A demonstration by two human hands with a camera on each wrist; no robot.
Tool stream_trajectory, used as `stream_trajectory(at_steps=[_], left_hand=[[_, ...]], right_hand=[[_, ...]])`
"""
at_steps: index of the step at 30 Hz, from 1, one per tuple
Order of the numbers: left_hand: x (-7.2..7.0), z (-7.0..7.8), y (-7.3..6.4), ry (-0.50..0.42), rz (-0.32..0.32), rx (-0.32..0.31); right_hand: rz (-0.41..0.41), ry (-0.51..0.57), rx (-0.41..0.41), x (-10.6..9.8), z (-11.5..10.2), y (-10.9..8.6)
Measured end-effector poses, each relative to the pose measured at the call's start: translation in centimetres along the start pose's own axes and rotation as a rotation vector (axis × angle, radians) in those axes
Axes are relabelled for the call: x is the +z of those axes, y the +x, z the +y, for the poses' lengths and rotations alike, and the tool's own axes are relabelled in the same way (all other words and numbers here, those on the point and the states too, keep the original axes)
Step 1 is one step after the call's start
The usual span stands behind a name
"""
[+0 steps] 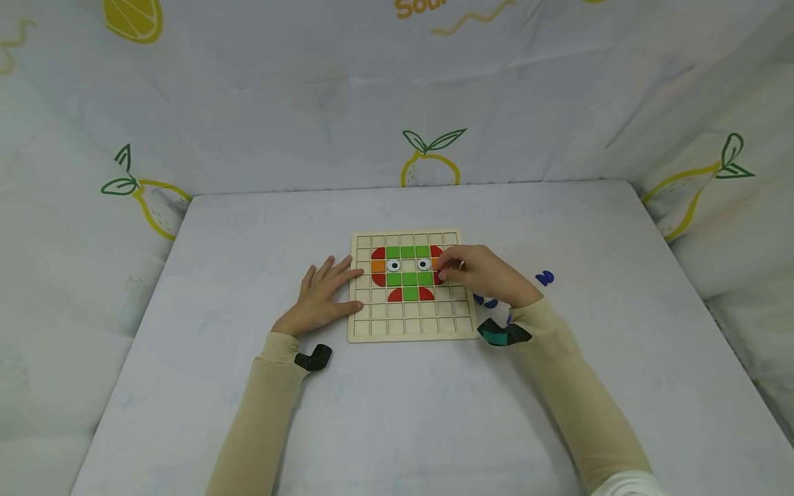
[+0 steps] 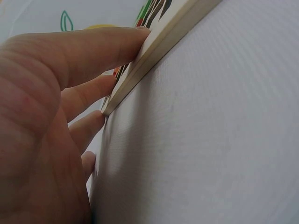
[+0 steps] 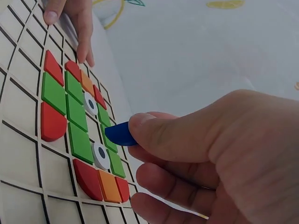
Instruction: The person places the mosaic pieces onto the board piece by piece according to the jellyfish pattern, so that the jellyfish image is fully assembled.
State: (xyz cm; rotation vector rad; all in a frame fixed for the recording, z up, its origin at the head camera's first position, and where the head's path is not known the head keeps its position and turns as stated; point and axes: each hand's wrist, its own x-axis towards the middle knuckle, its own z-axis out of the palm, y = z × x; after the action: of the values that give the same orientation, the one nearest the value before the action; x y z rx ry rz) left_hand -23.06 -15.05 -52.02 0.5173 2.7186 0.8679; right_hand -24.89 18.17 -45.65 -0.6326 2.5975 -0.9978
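Observation:
A wooden grid board lies on the table, with green square tiles, red rounded tiles, orange tiles and two eye tiles set in its cells. At its left edge my left hand spreads its fingers, with the thumb and index fingertips on the board. My right hand pinches a blue rounded piece between thumb and index finger. It holds this piece over the right side of the tile pattern, and in the head view the hand covers some of the tiles there.
Two blue pieces lie on the white table to the right of the right hand. More blue pieces lie beside the board's right edge, partly hidden under the right wrist. White cloth with lemon prints hangs behind the table.

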Motion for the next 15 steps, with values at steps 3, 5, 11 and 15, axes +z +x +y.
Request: stream_trajectory(at_steps=[3,5,11,15], left_hand=[[0.0,0.1,0.0,0.0,-0.003,-0.005],[0.0,0.1,0.0,-0.004,-0.003,-0.007],[0.0,0.0,0.0,-0.01,0.001,-0.004],[0.0,0.0,0.0,-0.006,-0.001,-0.003]], right_hand=[[-0.022,0.002,-0.028,0.4,-0.2,0.1],[-0.043,0.001,-0.046,0.6,-0.4,0.1],[-0.108,0.017,-0.051,1.1,-0.5,0.4],[-0.136,0.025,-0.055,1.6,-0.5,0.5]])
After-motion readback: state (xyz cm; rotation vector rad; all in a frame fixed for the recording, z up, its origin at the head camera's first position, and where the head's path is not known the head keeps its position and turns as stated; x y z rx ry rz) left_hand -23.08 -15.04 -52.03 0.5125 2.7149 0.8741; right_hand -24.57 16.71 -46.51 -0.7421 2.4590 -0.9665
